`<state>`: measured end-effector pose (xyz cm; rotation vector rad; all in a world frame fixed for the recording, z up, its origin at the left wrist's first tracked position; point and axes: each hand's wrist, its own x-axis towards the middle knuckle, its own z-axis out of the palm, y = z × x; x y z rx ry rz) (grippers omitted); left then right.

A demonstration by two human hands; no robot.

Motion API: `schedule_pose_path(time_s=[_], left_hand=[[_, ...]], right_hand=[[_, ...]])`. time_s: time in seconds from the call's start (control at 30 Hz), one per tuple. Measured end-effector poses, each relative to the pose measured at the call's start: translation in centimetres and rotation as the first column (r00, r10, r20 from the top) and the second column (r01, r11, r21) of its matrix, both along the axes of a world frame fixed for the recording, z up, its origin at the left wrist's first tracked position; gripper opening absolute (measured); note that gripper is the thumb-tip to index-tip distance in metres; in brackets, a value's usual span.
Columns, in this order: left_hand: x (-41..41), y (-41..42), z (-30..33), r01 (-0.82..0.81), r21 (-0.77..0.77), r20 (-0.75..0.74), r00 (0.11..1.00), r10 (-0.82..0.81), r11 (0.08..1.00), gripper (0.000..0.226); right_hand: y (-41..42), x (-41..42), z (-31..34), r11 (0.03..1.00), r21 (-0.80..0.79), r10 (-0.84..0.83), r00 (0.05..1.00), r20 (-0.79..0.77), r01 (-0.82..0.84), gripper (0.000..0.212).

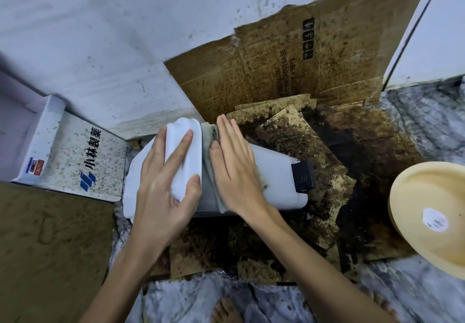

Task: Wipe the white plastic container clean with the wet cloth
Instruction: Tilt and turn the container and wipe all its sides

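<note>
The white plastic container (275,171) lies on its side on stained cardboard, its base end toward the left and a black part (303,177) at its right end. My left hand (166,184) grips the container's left end, fingers spread over the base. A grey wet cloth (210,146) is draped over the container's middle. My right hand (235,169) lies flat on the cloth, fingers straight and together, pressing it against the container's side.
Soiled cardboard sheets (289,76) lean on the spattered white wall and cover the floor (352,171). A white printed box (83,161) sits at left. A cream round basin (432,217) stands at right. My bare foot (226,310) is on the marble floor below.
</note>
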<state>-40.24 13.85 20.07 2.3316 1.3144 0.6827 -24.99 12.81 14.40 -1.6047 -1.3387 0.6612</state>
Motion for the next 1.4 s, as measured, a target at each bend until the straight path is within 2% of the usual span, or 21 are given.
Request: schedule_pose_path(time_s=[0.2,0.4,0.53,0.63,0.83,1.0,1.1,1.23,1.4], left_hand=[[-0.8,0.6,0.0,-0.031,-0.027,0.044,0.999,0.032,0.999,0.066],[0.6,0.2,0.1,-0.008,0.001,-0.002,1.000,0.008,1.000,0.066],[0.9,0.5,-0.1,-0.015,0.019,-0.004,1.000,0.015,1.000,0.065],[0.7,0.4,0.0,-0.031,0.032,0.005,1.000,0.031,0.999,0.065],[1.4,0.4,0.0,-0.008,0.053,-0.040,0.999,0.010,0.999,0.067],[1.1,0.5,0.0,0.005,0.042,-0.013,1.000,-0.004,0.999,0.066],[0.8,0.6,0.0,-0.016,0.033,0.004,1.000,0.016,0.999,0.066],[0.9,0.4,-0.2,-0.004,0.037,-0.007,1.000,0.004,0.999,0.065],[1.4,0.5,-0.4,-0.019,0.054,-0.020,1.000,0.020,0.998,0.065]], right_hand=[[-1.3,3.7,-4.3,0.995,-0.099,-0.008,0.995,0.095,0.018,0.062],[-2.7,6.9,-8.2,0.957,-0.242,-0.176,0.982,-0.062,0.156,0.057],[-1.9,6.2,-7.1,0.919,-0.332,-0.250,0.965,-0.079,0.211,0.057],[-1.0,4.0,-4.4,0.935,-0.295,-0.229,0.970,-0.084,0.195,0.056],[0.5,-0.6,1.4,0.997,-0.060,-0.058,0.987,-0.148,0.050,0.064],[-0.7,1.1,-1.0,1.000,0.000,-0.009,0.999,-0.042,0.009,0.060],[-1.7,3.6,-4.7,0.990,-0.118,-0.083,0.996,-0.038,0.078,0.064],[-3.5,7.3,-9.0,0.925,-0.320,-0.241,0.968,-0.074,0.205,0.067],[-2.8,6.7,-8.3,0.909,-0.351,-0.273,0.957,-0.094,0.225,0.077]])
